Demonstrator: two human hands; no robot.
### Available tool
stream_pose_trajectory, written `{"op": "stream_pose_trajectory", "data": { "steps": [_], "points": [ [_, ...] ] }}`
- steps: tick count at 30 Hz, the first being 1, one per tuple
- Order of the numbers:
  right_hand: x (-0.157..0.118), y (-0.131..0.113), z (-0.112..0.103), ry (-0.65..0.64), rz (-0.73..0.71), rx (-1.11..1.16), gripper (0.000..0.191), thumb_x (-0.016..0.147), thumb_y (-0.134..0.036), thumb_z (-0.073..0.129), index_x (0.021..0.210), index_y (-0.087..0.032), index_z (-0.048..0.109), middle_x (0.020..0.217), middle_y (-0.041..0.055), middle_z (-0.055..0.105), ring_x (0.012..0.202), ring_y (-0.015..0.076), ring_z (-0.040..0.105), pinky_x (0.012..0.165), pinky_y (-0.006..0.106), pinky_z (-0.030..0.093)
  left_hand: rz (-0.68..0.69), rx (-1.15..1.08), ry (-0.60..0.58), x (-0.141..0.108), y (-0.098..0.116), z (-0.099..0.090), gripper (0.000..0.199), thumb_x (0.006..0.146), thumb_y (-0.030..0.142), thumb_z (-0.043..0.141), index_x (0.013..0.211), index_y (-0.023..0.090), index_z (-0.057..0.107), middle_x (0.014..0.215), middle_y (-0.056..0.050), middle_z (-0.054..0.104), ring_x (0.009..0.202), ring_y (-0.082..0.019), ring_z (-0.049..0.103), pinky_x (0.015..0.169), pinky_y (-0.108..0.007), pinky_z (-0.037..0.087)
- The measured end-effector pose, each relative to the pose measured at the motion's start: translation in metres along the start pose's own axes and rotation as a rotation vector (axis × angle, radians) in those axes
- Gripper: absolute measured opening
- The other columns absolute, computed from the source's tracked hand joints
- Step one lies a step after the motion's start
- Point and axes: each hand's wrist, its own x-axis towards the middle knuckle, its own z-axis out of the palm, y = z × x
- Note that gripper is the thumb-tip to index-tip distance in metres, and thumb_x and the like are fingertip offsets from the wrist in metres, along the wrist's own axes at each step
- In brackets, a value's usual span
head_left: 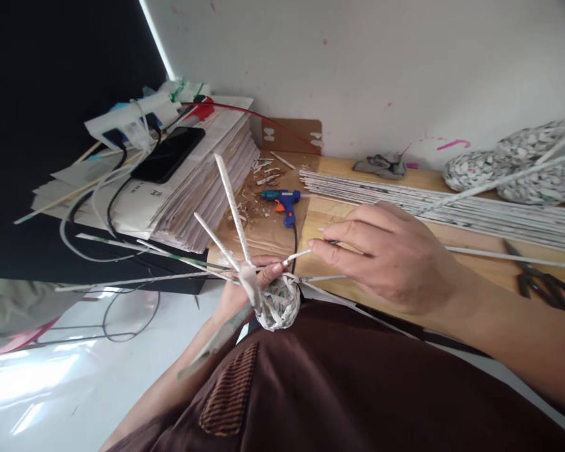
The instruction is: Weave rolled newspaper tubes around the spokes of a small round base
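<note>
My left hand (pixel 268 273) is closed around the rim of a small woven paper basket (pixel 285 307), which rests against the brown clothing on my lap. Several rolled paper strips (pixel 233 204) fan out from the basket to the left, upward and to the right. Between the thumb and fingers of my right hand (pixel 390 257) is a thin rolled paper tube (pixel 301 254), its left end meeting the rim close to my left thumb. The fingers of my left hand are partly hidden behind the weave.
A blue glue gun (pixel 287 202) lies on cardboard among paper scraps. Paper tubes (pixel 480 216) lie in a row at the right, with black scissors (pixel 541 279) nearer me and woven pieces (pixel 518 169) behind. A paper stack (pixel 211 188) carries a phone (pixel 169 154) and a power strip (pixel 132 122).
</note>
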Motion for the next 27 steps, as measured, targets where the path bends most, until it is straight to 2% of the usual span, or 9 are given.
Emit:
{"op": "stream_pose_trajectory", "data": {
  "steps": [3,7,14,17,21,27],
  "points": [
    [0.000,-0.002,0.000,-0.004,-0.005,-0.012,0.024,0.100,-0.014,0.049,0.104,-0.014,0.072,0.093,0.0076,0.073,0.085,0.0224,0.057,0.069,0.037,0.040,-0.004,-0.009,-0.039,-0.002,0.003,0.003,0.035,0.069,0.051,0.084,0.084,0.019,0.081,0.080,-0.007,0.078,0.071,-0.022,0.071,0.067,-0.033,0.057],
    [-0.002,-0.003,-0.001,-0.009,-0.028,-0.026,0.022,0.100,-0.014,0.049,0.104,-0.014,0.071,0.093,0.0073,0.073,0.088,0.0230,0.058,0.070,0.038,0.041,-0.009,-0.060,-0.026,-0.002,0.002,0.005,0.034,0.068,0.052,0.085,0.081,0.021,0.080,0.078,-0.006,0.077,0.069,-0.023,0.071,0.064,-0.034,0.057],
    [-0.001,-0.005,-0.008,-0.052,-0.036,-0.075,0.022,0.100,-0.015,0.050,0.104,-0.017,0.072,0.094,0.0059,0.073,0.088,0.0217,0.058,0.071,0.037,0.041,0.008,0.033,-0.132,0.002,-0.006,-0.006,0.032,0.072,0.048,0.082,0.086,0.019,0.078,0.080,-0.006,0.077,0.071,-0.023,0.071,0.068,-0.034,0.057],
    [0.000,-0.006,-0.008,-0.044,-0.035,-0.087,0.022,0.101,-0.017,0.050,0.101,-0.019,0.072,0.092,0.0039,0.073,0.088,0.0203,0.058,0.071,0.036,0.040,-0.014,0.035,-0.103,-0.001,-0.001,-0.001,0.035,0.071,0.050,0.081,0.083,0.017,0.078,0.079,-0.007,0.077,0.071,-0.023,0.070,0.067,-0.033,0.057],
    [-0.001,-0.007,-0.007,-0.025,-0.029,-0.058,0.019,0.099,-0.017,0.054,0.095,-0.018,0.072,0.092,0.0044,0.073,0.089,0.0210,0.058,0.071,0.037,0.039,-0.051,-0.025,-0.046,-0.006,0.004,0.007,0.037,0.068,0.052,0.084,0.079,0.016,0.078,0.072,-0.005,0.075,0.063,-0.019,0.067,0.058,-0.028,0.053],
    [-0.001,-0.008,-0.010,-0.112,-0.058,-0.059,0.024,0.102,-0.019,0.047,0.093,-0.022,0.070,0.095,0.0034,0.071,0.088,0.0217,0.055,0.073,0.039,0.034,-0.024,0.020,-0.112,-0.005,0.003,0.004,0.030,0.073,0.045,0.083,0.084,0.017,0.080,0.076,-0.006,0.077,0.066,-0.018,0.068,0.059,-0.026,0.052]
  ]
}}
